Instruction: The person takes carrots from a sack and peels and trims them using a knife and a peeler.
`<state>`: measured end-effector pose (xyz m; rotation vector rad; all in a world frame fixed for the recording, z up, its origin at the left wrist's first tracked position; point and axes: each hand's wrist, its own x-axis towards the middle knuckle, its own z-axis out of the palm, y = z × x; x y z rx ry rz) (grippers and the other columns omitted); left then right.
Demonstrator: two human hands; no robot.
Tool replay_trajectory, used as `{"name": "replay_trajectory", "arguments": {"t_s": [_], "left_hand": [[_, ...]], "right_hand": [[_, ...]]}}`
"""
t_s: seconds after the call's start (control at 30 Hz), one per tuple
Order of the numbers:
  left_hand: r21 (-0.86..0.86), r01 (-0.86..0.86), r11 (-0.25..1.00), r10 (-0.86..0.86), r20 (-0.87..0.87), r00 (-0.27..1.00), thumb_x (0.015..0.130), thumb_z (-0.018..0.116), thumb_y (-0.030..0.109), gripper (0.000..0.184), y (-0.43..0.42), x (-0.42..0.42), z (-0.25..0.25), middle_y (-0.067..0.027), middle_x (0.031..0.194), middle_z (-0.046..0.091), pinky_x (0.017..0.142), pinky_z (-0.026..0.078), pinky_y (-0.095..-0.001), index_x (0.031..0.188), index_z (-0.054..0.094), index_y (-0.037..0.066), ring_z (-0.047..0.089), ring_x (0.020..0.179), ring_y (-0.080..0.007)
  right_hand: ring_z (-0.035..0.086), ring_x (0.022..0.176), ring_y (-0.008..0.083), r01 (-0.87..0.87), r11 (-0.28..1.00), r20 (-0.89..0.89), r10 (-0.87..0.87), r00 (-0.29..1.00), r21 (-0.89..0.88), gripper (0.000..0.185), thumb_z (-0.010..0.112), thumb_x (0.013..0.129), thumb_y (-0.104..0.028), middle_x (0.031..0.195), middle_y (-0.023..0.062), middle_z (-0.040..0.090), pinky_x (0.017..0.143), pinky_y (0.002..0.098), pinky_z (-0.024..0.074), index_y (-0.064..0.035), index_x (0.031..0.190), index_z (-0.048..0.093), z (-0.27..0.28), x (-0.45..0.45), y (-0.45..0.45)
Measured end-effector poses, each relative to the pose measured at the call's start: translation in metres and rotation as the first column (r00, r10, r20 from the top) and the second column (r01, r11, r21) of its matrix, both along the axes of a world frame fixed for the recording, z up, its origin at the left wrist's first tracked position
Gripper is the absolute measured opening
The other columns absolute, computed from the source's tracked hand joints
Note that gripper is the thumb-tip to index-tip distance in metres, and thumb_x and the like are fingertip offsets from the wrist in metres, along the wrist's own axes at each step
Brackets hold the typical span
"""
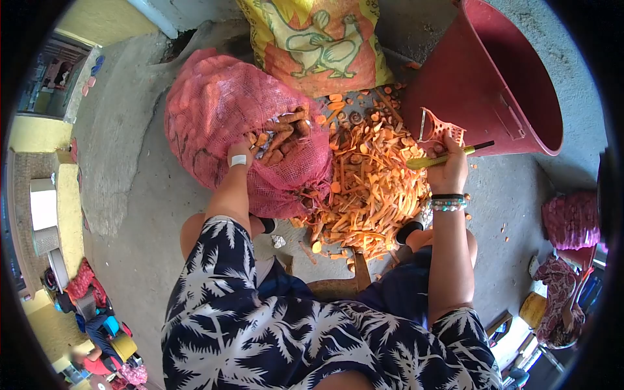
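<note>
My left hand (pixel 242 151) reaches into the opening of a pink mesh sack (pixel 214 110) at the upper left; its fingertips are hidden among the carrots (pixel 281 138) there. In my right hand (pixel 448 166) are a pinkish peeler (pixel 443 128) and a knife with a yellow-green handle (pixel 426 162), held beside the red bucket. Between my arms, a large pile of orange peelings and carrot pieces (pixel 370 188) lies on the floor.
A large red bucket (pixel 448 71) leans at the upper right. A yellow and orange sack (pixel 318 45) stands beyond the peelings. Purple sacks (pixel 572 221) are at the far right. A person in red (pixel 97 364) is at the lower left.
</note>
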<state>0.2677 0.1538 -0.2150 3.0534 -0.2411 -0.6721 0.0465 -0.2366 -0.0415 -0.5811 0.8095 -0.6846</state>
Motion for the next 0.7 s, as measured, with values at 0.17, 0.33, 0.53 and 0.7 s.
{"name": "replay_trajectory", "arguments": {"t_s": [0.17,0.33,0.53,0.7], "left_hand": [[0.252,-0.020,0.968,-0.062,0.312,0.948,0.084,0.046,0.014,0.029,-0.003,0.004,-0.060,-0.0140,0.116,0.055,0.088,0.043,-0.0403,0.110,0.056,0.009,0.055,0.103,-0.0305],[0.053,-0.135,0.989,0.136,-0.023,0.990,0.075,0.064,0.028,0.070,0.004,0.006,-0.032,-0.0166,0.119,0.051,0.096,0.037,-0.0420,0.133,0.029,0.008,0.046,0.113,-0.0334],[0.243,0.097,0.965,-0.122,0.091,0.988,0.078,0.063,0.030,0.070,0.011,0.013,-0.044,-0.0185,0.129,0.042,0.097,0.036,-0.0399,0.134,0.027,0.008,0.043,0.117,-0.0318],[-0.015,0.251,0.968,-0.249,-0.213,0.945,0.081,0.061,0.025,0.063,-0.015,0.023,0.026,-0.0156,0.131,0.041,0.097,0.035,-0.0394,0.132,0.030,0.004,0.043,0.117,-0.0305]], "right_hand": [[0.044,0.057,0.0103,-0.003,1.000,-0.116,0.000,0.993,-0.026,0.005,0.052,0.087,-0.007,0.068,0.0011,0.052,0.050,0.0245,0.0349,-0.0033,0.085,0.056,0.008,0.003,0.013],[0.050,0.058,0.0117,-0.009,1.000,-0.113,0.006,0.994,-0.028,0.011,0.053,0.083,0.000,0.076,0.0035,0.058,0.049,0.0245,0.0391,-0.0070,0.091,0.049,-0.005,-0.020,-0.002],[0.050,0.057,0.0111,-0.035,0.999,-0.096,0.032,0.995,-0.024,0.009,0.054,0.083,-0.001,0.075,0.0036,0.057,0.049,0.0233,0.0392,-0.0061,0.090,0.051,-0.001,-0.031,0.001],[0.049,0.056,0.0092,-0.200,0.980,-0.015,0.200,0.980,0.021,0.003,0.053,0.086,-0.007,0.072,0.0021,0.056,0.047,0.0215,0.0364,-0.0051,0.086,0.056,0.021,-0.019,0.021]]}}
